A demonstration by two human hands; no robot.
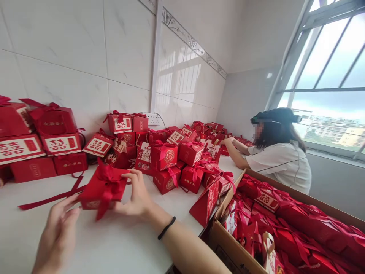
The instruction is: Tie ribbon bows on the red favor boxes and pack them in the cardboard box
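A red gift box with a ribbon bow on top is between my hands, low over the white table. My right hand grips its right side, thumb at the front and fingers over the far edge. At the lower left corner, my left hand has its fingers against the box; this hand is slightly blurred. One long ribbon tail stretches left across the table behind my left hand. The underside of the box is hidden.
Red gift boxes are stacked along the tiled wall, with another pile ahead. An open cardboard box full of red gift boxes stands at right. Beyond it sits a person with arms toward the far pile. A red card leans by the carton.
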